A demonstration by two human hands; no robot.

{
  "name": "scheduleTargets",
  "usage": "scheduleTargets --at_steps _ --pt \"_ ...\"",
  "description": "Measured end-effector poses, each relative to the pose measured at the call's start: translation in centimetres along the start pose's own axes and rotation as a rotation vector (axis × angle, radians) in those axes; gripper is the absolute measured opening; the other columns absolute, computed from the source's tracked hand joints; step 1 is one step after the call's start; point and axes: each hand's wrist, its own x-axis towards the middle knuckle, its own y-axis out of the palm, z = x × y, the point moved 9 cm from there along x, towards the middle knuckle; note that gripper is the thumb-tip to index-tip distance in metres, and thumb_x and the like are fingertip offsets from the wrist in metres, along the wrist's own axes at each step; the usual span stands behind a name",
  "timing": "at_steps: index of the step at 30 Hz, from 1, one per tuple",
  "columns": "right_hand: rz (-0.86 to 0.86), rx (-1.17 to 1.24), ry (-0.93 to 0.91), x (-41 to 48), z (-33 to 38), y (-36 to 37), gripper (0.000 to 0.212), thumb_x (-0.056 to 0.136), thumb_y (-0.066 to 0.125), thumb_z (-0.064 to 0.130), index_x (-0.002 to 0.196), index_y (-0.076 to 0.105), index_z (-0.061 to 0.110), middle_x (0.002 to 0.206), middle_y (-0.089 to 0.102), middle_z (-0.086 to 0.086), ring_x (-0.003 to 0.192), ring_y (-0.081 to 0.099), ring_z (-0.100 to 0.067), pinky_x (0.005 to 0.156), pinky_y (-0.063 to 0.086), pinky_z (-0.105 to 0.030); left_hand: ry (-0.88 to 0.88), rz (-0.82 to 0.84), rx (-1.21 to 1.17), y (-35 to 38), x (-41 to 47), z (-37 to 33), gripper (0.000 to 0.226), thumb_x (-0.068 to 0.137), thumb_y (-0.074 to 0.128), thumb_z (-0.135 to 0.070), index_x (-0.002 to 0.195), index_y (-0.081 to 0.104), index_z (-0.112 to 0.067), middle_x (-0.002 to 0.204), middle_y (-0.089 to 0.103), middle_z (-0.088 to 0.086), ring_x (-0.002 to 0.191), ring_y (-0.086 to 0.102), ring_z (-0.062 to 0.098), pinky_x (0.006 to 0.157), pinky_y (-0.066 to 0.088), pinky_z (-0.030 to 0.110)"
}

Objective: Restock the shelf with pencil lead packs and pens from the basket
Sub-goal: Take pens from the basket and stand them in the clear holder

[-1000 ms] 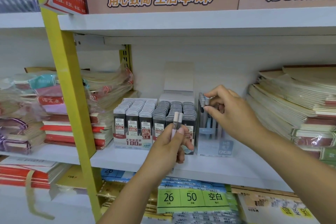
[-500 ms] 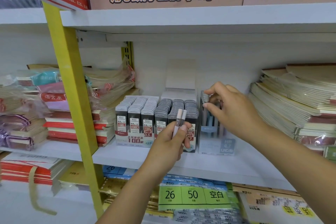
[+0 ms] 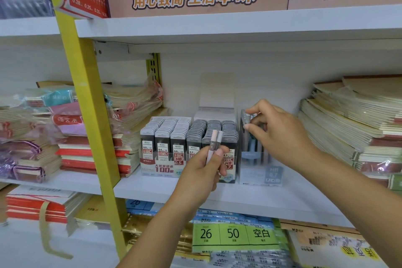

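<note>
On the middle shelf (image 3: 152, 187), straight ahead in the head view, I see rows of pencil lead packs (image 3: 165, 137) standing upright in their display tray, just left of a clear pen box (image 3: 261, 172). My left hand (image 3: 202, 172) is raised near the shelf's front edge, its fingers curled round two pale pens (image 3: 214, 143) that stand upright in front of the packs. My right hand (image 3: 280, 132) reaches farther in over the clear pen box, thumb and forefinger pinched on the grey top of a grey-capped pen (image 3: 247, 116) standing in it. Cream notebook stacks (image 3: 348, 126) lie to the right. Wrapped notebooks (image 3: 32, 137) lie left of the yellow upright (image 3: 87, 104).
</note>
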Motion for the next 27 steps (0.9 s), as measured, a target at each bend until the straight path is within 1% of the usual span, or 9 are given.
scheduleTargets --at_steps 5,9,12,14,17,19,22,24,27 --pt "-0.063 -0.094 -0.046 -0.2 0.7 0.1 0.023 0.085 0.071 0.027 0.103 0.058 0.021 0.079 0.057 0.014 0.084 0.054 -0.012 0.06 0.035 -0.025 -0.005 0.01 -0.025 -0.1 -0.1 0.0 0.023 0.106 0.046 -0.034 0.108 0.069 -0.031 0.068 0.061 -0.007 0.045 0.036 0.005 0.043 0.033 0.016" --pt "-0.115 -0.282 -0.036 -0.5 0.1 0.2 0.025 0.075 0.08 0.029 0.094 0.069 0.018 0.097 0.052 -0.003 0.094 0.042 -0.023 0.075 0.032 -0.031 -0.013 0.037 -0.065 0.1 -0.2 0.2 0.03 0.107 0.045 -0.029 0.1 0.072 -0.038 0.07 0.061 -0.005 0.051 0.036 0.009 0.05 0.031 0.022" --pt "-0.041 -0.26 0.039 -0.4 -0.9 0.7 0.023 0.08 0.076 0.031 0.1 0.071 0.022 0.106 0.049 -0.003 0.102 0.037 -0.023 0.084 0.029 -0.031 -0.01 0.062 -0.051 0.4 -0.3 0.1 0.027 0.107 0.044 -0.026 0.106 0.071 -0.032 0.075 0.063 -0.005 0.055 0.04 0.009 0.055 0.037 0.023" --pt "-0.056 -0.236 0.058 -0.5 -0.9 0.3 0.021 0.086 0.069 0.032 0.105 0.071 0.024 0.113 0.048 -0.002 0.107 0.034 -0.021 0.088 0.027 -0.03 0.0 0.079 -0.024 0.6 -0.4 -0.1 0.024 0.107 0.045 -0.027 0.11 0.069 -0.029 0.079 0.067 -0.005 0.058 0.045 0.009 0.058 0.041 0.023" --pt "-0.121 0.033 0.093 -2.0 0.2 -0.7 0.024 0.092 0.056 0.035 0.11 0.068 0.026 0.108 0.049 0.007 0.105 0.034 -0.01 0.087 0.028 -0.02 0.022 0.134 -0.024 1.4 -0.6 -0.8 0.024 0.106 0.046 -0.029 0.11 0.069 -0.031 0.088 0.074 -0.002 0.061 0.054 0.008 0.061 0.048 0.023" --pt "0.012 0.361 0.181 -3.0 0.8 0.6 0.024 0.091 0.054 0.039 0.111 0.066 0.034 0.103 0.055 0.016 0.102 0.043 -0.005 0.089 0.034 -0.017 0.032 0.189 -0.025 2.4 -0.8 -1.3 0.023 0.106 0.047 -0.031 0.112 0.069 -0.032 0.093 0.075 0.0 0.063 0.057 0.009 0.063 0.051 0.022" --pt "0.134 0.727 0.307 -4.0 1.2 1.8 0.015 0.091 0.064 0.024 0.102 0.072 0.028 0.093 0.069 0.012 0.091 0.063 -0.006 0.083 0.049 -0.019 0.03 0.237 0.005 3.8 -1.1 -1.2 0.024 0.106 0.046 -0.032 0.116 0.067 -0.029 0.095 0.075 0.001 0.065 0.06 0.009 0.066 0.052 0.023" --pt "0.083 0.854 0.374 -4.1 0.6 1.0 0.01 0.091 0.064 0.016 0.096 0.071 0.021 0.082 0.072 0.009 0.076 0.067 -0.003 0.069 0.051 -0.014 0.001 0.245 -0.008 4.2 -1.1 -0.9 0.025 0.106 0.045 -0.033 0.119 0.065 -0.026 0.098 0.077 0.002 0.069 0.065 0.011 0.07 0.056 0.026" --pt "-0.159 0.914 0.399 -3.8 -1.4 -2.5 0.008 0.096 0.056 0.016 0.096 0.063 0.02 0.08 0.072 0.005 0.071 0.069 -0.007 0.059 0.053 -0.018 -0.031 0.177 0.003 3.5 -1.0 -0.4 0.024 0.107 0.043 -0.036 0.118 0.063 -0.029 0.098 0.078 0.0 0.07 0.068 0.011 0.066 0.058 0.028"
